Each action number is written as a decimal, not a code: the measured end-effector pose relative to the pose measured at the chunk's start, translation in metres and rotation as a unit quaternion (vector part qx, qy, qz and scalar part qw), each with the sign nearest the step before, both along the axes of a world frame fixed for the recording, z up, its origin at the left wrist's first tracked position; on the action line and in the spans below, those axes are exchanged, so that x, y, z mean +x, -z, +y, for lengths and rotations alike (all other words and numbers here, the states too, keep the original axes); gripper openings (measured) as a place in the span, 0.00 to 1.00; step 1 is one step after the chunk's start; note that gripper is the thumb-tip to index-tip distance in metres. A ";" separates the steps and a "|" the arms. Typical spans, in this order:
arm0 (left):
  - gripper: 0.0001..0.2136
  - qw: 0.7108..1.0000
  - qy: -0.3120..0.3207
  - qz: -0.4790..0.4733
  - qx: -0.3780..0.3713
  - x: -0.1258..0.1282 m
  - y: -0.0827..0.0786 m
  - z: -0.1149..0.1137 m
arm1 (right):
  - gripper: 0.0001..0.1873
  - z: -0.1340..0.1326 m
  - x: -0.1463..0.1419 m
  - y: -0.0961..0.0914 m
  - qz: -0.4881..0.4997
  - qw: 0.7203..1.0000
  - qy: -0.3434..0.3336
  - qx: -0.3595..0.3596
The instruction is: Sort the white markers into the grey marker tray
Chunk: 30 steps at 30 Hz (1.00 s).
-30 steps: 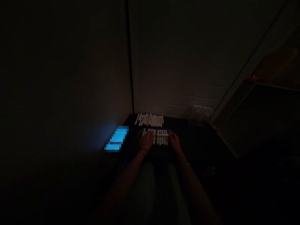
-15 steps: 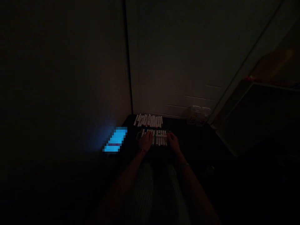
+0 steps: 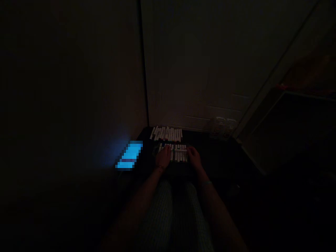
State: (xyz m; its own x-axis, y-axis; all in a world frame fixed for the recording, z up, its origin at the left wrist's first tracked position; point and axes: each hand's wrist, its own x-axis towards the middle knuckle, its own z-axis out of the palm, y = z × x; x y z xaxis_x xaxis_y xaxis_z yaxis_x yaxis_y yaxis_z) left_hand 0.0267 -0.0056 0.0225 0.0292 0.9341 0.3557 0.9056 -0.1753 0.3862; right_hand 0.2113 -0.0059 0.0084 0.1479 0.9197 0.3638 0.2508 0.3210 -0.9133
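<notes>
The room is very dark. A near row of white markers (image 3: 178, 156) lies side by side on a dark surface in front of my knees. Behind it is a second row of white markers (image 3: 166, 133). One white marker (image 3: 180, 149) lies crosswise over the near row, between my hands. My left hand (image 3: 163, 158) is curled at its left end. My right hand (image 3: 194, 157) is curled at its right end. Each hand seems to pinch one end of this marker, though the fingertips are dim.
A glowing blue phone screen (image 3: 130, 155) lies to the left of the markers. A small clear container (image 3: 222, 128) stands at the back right by the door (image 3: 199, 63). A dark framed panel (image 3: 288, 129) leans on the right. My striped trouser legs (image 3: 173, 213) fill the foreground.
One second ago all the near markers lay parallel. Since then one marker has been turned crosswise between my hands. The view has shifted slightly.
</notes>
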 end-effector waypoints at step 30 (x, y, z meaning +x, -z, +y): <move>0.17 1.000 -0.002 0.007 0.011 0.000 0.003 0.002 | 0.15 0.002 0.002 0.003 0.001 1.000 -0.013 0.003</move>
State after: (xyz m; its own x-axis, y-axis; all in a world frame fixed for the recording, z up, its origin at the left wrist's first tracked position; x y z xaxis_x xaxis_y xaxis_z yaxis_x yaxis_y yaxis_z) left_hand 0.0271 -0.0033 0.0193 0.0314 0.9263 0.3754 0.9116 -0.1805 0.3693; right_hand 0.2128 -0.0043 0.0051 0.1251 0.9213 0.3681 0.2396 0.3320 -0.9123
